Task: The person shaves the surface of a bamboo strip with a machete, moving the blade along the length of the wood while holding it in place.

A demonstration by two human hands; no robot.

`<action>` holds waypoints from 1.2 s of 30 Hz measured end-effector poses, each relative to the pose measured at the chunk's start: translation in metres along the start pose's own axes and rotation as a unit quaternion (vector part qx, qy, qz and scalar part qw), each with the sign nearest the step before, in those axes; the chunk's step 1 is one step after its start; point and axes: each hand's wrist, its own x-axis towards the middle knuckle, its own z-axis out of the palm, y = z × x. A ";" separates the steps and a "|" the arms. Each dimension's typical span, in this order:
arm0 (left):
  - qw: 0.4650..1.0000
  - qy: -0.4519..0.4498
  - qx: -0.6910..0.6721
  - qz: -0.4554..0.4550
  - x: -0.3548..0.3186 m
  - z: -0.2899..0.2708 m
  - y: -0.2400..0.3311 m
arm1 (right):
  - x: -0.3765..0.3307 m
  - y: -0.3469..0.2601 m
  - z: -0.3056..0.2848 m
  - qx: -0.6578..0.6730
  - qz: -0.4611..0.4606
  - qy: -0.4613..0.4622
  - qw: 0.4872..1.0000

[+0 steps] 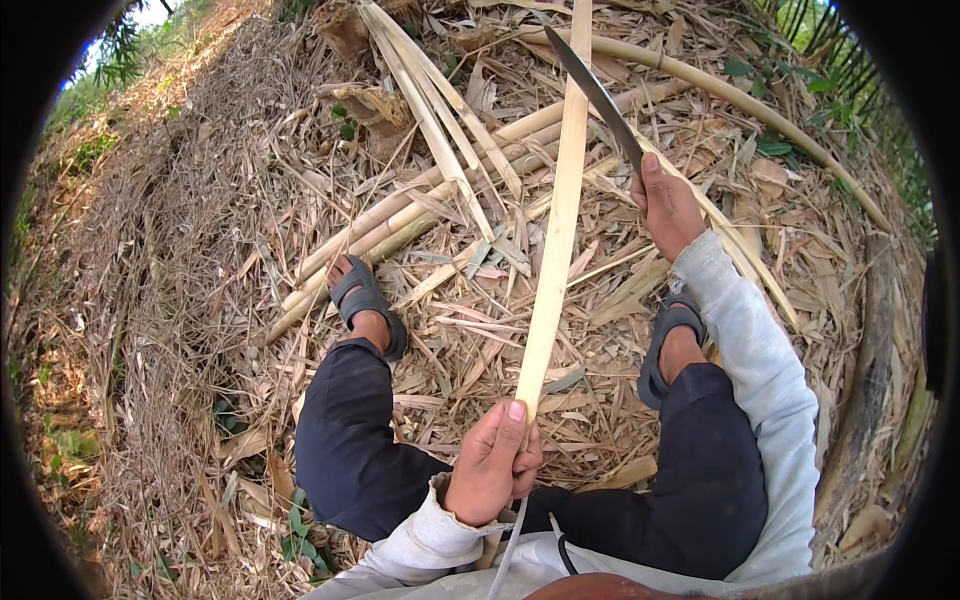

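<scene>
Head view looks down at a person sitting on ground covered with dry leaves [180, 300] and bamboo bits. The left hand [492, 462] is near the body, in the middle of the picture. Its fingers are wrapped tight around the near end of a long, flat bamboo strip [556, 240], with the thumb pressed on top. The strip is pale yellow and runs from this hand far up and away, past the top edge. The right hand [666, 208] is farther off and to the right. It is closed around the handle of a long dark knife [596, 95]. The blade points up and to the left and meets the strip high up, at its right edge. Two feet in grey sandals rest on the ground, the left foot [362, 303] left of the strip and the right foot [674, 340] right of it. Round bamboo poles [420, 210] lie in a heap behind the feet.
</scene>
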 end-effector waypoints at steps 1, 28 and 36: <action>0.999 0.016 0.036 0.015 0.000 0.002 0.003 | -0.002 -0.002 0.003 0.073 0.019 -0.032 0.997; 0.965 0.123 0.229 0.043 -0.074 -0.016 -0.012 | -0.057 -0.072 -0.017 0.439 0.173 -0.031 0.881; 0.873 -0.003 0.480 0.081 -0.031 -0.033 -0.007 | -0.057 -0.069 -0.023 0.425 0.127 -0.043 0.895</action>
